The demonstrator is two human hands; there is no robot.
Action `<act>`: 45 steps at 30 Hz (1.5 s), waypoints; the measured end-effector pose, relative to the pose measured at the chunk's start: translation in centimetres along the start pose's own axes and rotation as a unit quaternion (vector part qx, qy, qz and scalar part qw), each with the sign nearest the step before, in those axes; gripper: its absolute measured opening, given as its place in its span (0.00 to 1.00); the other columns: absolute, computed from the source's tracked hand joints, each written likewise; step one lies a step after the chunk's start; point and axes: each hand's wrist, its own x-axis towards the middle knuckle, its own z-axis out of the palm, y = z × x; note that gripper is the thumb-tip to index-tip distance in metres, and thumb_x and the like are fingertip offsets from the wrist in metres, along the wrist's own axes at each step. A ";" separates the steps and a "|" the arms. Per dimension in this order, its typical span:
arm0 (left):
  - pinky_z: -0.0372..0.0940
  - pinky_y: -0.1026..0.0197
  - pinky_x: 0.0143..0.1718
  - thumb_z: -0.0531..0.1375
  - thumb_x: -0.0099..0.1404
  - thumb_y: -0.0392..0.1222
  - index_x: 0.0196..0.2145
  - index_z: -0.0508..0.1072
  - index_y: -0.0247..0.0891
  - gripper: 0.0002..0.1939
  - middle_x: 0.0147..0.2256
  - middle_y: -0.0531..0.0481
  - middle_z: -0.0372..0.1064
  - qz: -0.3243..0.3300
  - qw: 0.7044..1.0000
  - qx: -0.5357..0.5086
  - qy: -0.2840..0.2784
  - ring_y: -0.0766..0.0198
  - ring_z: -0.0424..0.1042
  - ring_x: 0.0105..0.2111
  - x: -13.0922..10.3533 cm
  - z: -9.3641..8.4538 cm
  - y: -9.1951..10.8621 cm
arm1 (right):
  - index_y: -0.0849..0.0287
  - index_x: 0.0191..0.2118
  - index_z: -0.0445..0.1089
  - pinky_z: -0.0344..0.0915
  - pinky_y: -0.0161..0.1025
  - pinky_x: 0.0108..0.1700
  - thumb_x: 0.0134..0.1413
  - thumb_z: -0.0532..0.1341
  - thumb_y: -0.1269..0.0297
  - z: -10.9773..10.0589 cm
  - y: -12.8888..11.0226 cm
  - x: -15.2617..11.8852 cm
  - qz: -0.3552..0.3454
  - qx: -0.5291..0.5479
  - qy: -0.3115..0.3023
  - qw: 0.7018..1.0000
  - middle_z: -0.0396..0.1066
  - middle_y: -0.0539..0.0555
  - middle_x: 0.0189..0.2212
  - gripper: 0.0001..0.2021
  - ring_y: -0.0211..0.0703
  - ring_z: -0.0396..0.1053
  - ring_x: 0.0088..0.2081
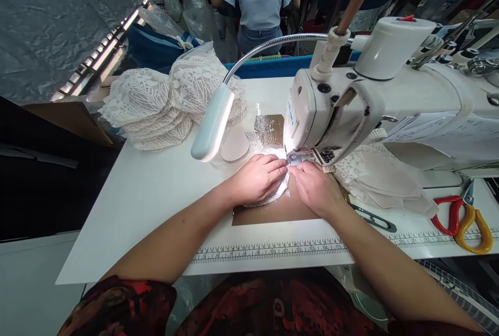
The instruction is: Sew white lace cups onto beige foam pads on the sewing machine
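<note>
White table [156, 196]: lace piece [279, 189] under flat left fingers [275, 168], beside right fingers [301, 171], grip unclear.

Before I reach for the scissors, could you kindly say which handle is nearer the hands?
The red handle, on the side toward the right hand; the yellow handle lies farther right.

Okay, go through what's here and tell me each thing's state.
Left hand: flat on the lace piece.
Right hand: curled near that piece's edge.
Sewing machine: lit at its left end; running or stopped, unclear.
Lamp: neck arched, head lowered.
Lace stacks: heaped.
Scissors: lying, handles apart.
</note>
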 end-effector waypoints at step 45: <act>0.57 0.43 0.58 0.57 0.66 0.55 0.59 0.64 0.34 0.30 0.61 0.35 0.59 -0.081 0.994 -0.047 0.054 0.44 0.59 0.60 -0.9 -0.7 -0.7 | 0.60 0.50 0.75 0.58 0.37 0.36 0.59 0.51 0.73 -0.1 0.7 -0.4 -0.016 0.036 0.024 0.999 0.73 0.57 0.38 0.19 0.44 0.66 0.37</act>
